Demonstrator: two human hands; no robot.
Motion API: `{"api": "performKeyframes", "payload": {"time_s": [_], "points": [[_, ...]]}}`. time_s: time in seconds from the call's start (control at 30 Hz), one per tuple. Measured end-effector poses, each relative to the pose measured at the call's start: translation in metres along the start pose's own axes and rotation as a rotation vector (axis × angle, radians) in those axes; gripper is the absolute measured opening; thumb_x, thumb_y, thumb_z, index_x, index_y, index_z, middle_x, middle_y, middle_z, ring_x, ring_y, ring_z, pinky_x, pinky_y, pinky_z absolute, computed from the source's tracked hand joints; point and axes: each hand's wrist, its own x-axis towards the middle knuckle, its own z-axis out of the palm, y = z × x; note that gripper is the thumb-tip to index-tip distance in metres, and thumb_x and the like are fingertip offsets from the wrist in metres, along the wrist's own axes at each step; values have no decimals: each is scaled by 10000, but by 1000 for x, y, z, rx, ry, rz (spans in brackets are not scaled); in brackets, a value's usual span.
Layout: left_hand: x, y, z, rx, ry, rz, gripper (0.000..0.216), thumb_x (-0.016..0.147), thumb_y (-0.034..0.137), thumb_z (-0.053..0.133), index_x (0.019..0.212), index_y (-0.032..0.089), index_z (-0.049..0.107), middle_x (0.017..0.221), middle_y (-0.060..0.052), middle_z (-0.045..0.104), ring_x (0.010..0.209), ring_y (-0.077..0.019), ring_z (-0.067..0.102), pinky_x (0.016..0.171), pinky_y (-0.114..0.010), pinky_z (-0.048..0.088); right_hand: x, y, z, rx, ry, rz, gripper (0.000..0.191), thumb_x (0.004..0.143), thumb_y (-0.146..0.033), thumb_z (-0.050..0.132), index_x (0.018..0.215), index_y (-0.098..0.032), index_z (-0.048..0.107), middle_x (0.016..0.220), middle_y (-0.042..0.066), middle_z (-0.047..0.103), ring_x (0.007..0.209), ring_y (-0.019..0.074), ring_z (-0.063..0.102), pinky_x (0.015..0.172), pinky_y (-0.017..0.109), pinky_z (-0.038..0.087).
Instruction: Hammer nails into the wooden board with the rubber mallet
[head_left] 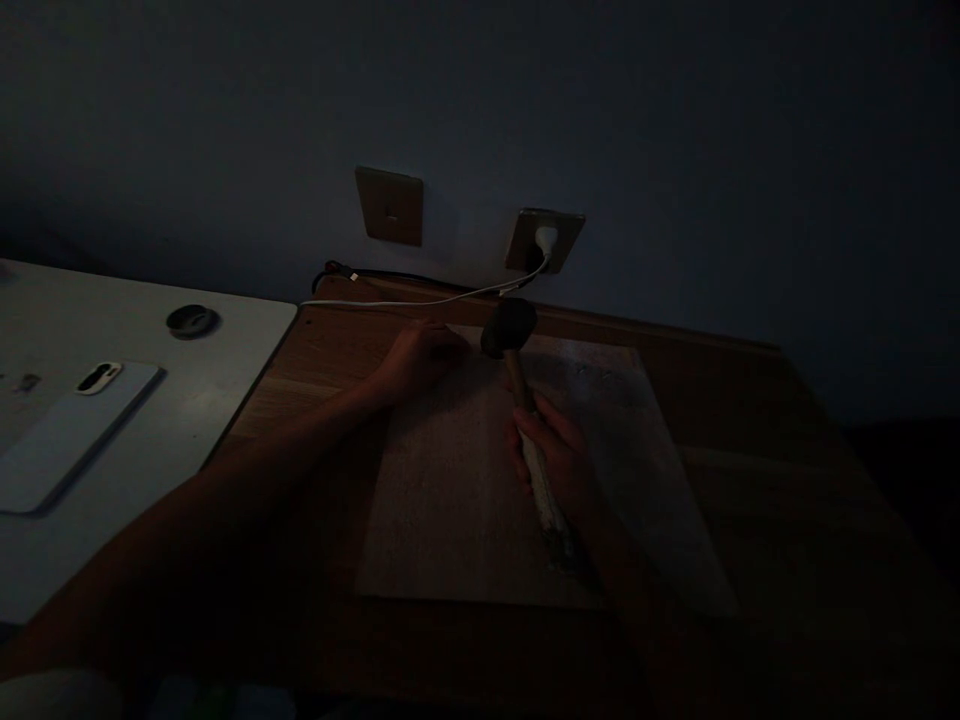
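Observation:
My right hand [559, 450] is wrapped round the pale handle of a mallet [510, 325] with a dark, blocky head. The mallet is over a flat, light board [450, 490], head toward the wall and handle end toward me. At the board's far left corner is my left hand [420, 360]. Its fingers are curled together, pointing right toward the mallet head. Anything between those fingertips is lost in the shadow. Small marks or bits [600, 373] show faintly on the board's far right part.
The board lies on a dark wooden table [757, 480] against a wall. Behind it, a white cable [420, 303] runs to a plug [546, 238] in a socket. On a white tabletop [217, 390] at left are a phone [82, 430] and a round dark ring-shaped object [190, 321]. The light is dim.

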Motion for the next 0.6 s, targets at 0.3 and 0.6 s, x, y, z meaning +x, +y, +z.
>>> {"api": "performKeyframes", "payload": {"time_s": [0.3, 0.6], "points": [[-2, 6, 0, -167, 39, -141, 479, 791, 206, 719, 1264, 165, 650, 933, -43, 798, 816, -186, 755, 730, -246, 554, 6, -11, 11, -55, -96, 25, 321, 852, -526, 669, 977, -238, 603, 707, -76, 559, 407, 63, 458, 313, 174, 351], [-2, -1, 3, -175, 59, -172, 491, 780, 298, 735, 1244, 156, 658, 1018, -64, 792, 880, -212, 748, 761, -275, 559, 9, -6, 16, -74, -102, 10, 309, 848, -523, 664, 950, -241, 592, 681, -79, 542, 387, 63, 423, 316, 188, 347]]}}
